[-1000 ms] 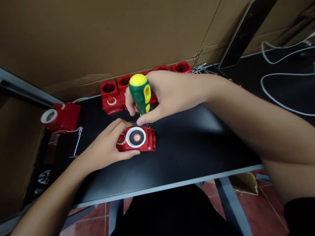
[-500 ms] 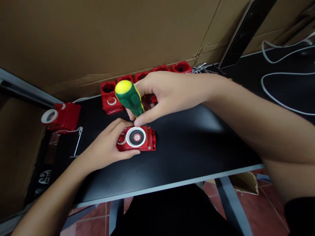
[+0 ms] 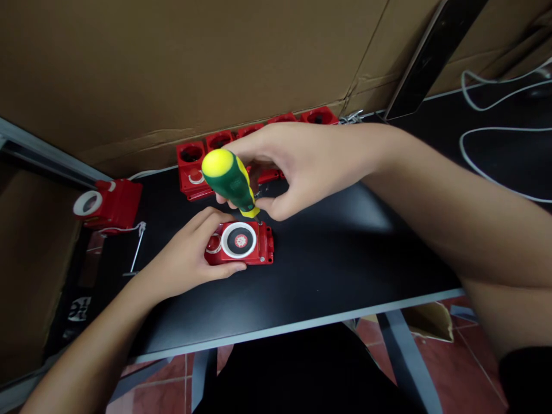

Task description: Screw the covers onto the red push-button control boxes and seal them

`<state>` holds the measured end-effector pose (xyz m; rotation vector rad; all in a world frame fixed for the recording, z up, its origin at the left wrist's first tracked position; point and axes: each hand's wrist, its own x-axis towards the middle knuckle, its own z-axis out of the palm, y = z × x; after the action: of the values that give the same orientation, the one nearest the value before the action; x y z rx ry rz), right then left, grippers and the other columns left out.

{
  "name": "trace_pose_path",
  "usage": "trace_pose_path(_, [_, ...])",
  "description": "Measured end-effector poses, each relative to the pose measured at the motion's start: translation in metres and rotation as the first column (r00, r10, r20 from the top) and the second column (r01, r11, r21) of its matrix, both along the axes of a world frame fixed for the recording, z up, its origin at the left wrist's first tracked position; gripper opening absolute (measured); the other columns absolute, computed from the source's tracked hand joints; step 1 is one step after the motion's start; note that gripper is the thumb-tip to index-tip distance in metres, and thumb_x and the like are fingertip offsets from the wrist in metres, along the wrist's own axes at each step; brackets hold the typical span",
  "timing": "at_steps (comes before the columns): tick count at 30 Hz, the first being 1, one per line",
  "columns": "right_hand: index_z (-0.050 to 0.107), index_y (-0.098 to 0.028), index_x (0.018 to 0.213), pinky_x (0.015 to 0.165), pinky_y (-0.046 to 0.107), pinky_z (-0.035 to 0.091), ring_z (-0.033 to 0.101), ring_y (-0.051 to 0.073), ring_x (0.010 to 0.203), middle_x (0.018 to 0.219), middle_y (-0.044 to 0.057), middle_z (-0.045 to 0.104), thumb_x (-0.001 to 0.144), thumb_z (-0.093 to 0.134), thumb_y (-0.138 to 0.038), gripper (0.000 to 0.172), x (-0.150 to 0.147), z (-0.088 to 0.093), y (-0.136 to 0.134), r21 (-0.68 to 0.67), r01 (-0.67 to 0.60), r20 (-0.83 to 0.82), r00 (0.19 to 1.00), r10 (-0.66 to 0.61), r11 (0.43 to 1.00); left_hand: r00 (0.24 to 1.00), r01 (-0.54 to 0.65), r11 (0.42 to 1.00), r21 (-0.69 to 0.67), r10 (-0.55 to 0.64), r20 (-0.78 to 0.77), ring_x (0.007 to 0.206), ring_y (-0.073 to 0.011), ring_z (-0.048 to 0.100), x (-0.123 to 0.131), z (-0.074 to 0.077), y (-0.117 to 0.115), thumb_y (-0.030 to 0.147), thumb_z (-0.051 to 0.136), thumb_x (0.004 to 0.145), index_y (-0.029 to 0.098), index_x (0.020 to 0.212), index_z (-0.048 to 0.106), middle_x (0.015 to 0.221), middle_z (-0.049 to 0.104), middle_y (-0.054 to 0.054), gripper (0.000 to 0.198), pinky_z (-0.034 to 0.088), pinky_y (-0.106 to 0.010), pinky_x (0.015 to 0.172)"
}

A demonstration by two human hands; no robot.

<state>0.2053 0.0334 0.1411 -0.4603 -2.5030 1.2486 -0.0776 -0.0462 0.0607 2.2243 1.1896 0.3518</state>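
A red box-shaped device [image 3: 266, 246] with a white ring around a black disc lies flat on the black table [image 3: 310, 287]. My left hand [image 3: 200, 247] is closed around its left end, thumb along the near side and fingers over the far side. In my right hand [image 3: 284, 167] is a green and yellow screwdriver [image 3: 233, 183], leaning with its handle up and to the left. Its short visible shaft points down at the device's far right corner, where a screw sits. The fingers behind the handle are partly hidden.
Several similar red housings [image 3: 191, 164] stand in a row against the cardboard wall [image 3: 194, 69]. Another red device [image 3: 114, 204] is at the left edge, beside a metal T-shaped rod [image 3: 137, 250]. White cables [image 3: 487, 178] lie at the right.
My right fingers have shifted on the screwdriver handle, the thumb moving right and uncovering its yellow collar. The handle has tipped slightly. My left hand and the device have stayed put.
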Motion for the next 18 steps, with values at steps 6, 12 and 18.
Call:
trace_pose_path(6, [0.074,-0.024,0.109,0.103,0.025,0.057,0.071,0.014,0.111,0.119,-0.006,0.079,0.093,0.083,-0.018,0.019,-0.002,0.0008,0.0003,0.026,0.004,0.09,0.996,-0.007,1.0,1.0,0.023,1.0,0.018,-0.023,-0.005,0.111,-0.0305,0.073,-0.0007,0.0002,-0.0005,0.07,0.087,0.092,0.026,0.13,0.067,0.123,0.071,-0.007,0.061,0.064,-0.047,0.103])
trace_pose_path(12, [0.072,-0.02,0.103,0.083,0.027,0.054,0.065,0.013,0.092,0.103,-0.003,0.075,0.096,0.09,-0.038,0.026,-0.0054,-0.0059,0.003,0.174,0.094,0.14,0.983,-0.119,0.98,1.0,0.004,1.0,0.014,-0.004,-0.01,0.108,-0.0289,0.073,-0.0006,0.001,-0.0008,0.07,0.088,0.091,0.025,0.128,0.067,0.122,0.069,-0.006,0.062,0.064,-0.047,0.103])
trace_pose_path(18, [0.075,-0.022,0.102,0.091,0.021,0.057,0.071,0.011,0.099,0.107,-0.005,0.078,0.095,0.083,-0.018,0.011,0.0007,0.0014,0.0018,0.122,0.023,0.108,0.993,-0.036,0.992,1.0,0.005,1.0,0.023,-0.004,-0.006,0.113,-0.0322,0.074,-0.0005,0.0002,-0.001,0.071,0.088,0.09,0.026,0.13,0.068,0.126,0.071,-0.008,0.064,0.064,-0.05,0.106])
